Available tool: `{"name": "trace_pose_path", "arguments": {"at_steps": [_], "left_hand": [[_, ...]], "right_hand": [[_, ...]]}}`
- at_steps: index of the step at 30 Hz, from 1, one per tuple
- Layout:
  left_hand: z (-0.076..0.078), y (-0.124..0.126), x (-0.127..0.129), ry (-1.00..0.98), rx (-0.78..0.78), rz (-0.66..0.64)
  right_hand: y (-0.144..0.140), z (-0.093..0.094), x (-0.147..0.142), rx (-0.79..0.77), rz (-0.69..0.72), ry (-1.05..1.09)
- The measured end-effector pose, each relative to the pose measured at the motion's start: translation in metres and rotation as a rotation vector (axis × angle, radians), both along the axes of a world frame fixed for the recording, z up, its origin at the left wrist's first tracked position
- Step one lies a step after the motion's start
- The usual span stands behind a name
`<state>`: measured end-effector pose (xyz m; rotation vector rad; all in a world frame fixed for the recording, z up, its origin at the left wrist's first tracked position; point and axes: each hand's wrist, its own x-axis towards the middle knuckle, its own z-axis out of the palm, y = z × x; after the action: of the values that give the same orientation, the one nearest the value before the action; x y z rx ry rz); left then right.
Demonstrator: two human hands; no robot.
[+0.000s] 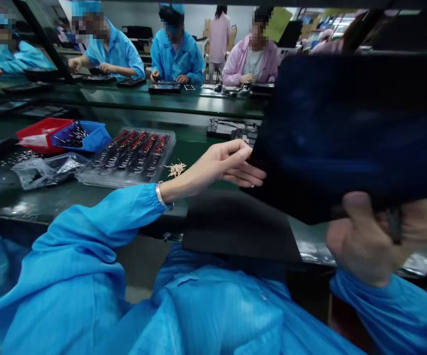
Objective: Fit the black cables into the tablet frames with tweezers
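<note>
Hands first: the left hand (pixel 231 165) pinches the near left edge of a large dark panel (pixel 346 133), thumb above and fingers curled beneath, while the right hand (pixel 368 236) is closed in a fist around the panel's lower right side, close to the camera and blurred. The panel is lifted off the green workbench (pixel 87 197) and tilted up toward the viewer, filling the right half of the view; what kind of part it is cannot be told. Beneath it a black mat (pixel 235 227) lies at the bench's near edge. To the left sit a clear tray of small red-and-black parts (pixel 132 155), a blue bin (pixel 83 135), a red bin (pixel 39 130) and a plastic bag (pixel 47 170). 4 seated co-workers work across the line. Handling this well likely means keeping both grips on the edges, fingers off the broad face, and holding the panel level.
</note>
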<state>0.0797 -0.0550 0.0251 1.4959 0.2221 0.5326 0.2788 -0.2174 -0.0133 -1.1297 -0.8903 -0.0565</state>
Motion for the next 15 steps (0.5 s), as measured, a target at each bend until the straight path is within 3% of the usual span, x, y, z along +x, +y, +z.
{"name": "trace_pose_path", "arguments": {"at_steps": [2, 6, 9, 15], "left_hand": [[0.003, -0.010, -0.008, 0.011, 0.120, 0.042], [0.004, -0.017, -0.010, 0.045, 0.295, 0.179], [-0.006, -0.017, -0.004, 0.059, 0.209, 0.229], [-0.029, -0.008, 0.005, 0.116, -0.086, 0.245]], "right_hand": [[0.005, 0.009, -0.007, 0.079, 0.000, 0.069], [0.001, 0.018, -0.007, -0.129, 0.238, 0.276], [-0.003, 0.017, -0.003, -0.281, 0.298, 0.432], [0.001, 0.003, 0.005, -0.507, 0.393, 0.486]]}}
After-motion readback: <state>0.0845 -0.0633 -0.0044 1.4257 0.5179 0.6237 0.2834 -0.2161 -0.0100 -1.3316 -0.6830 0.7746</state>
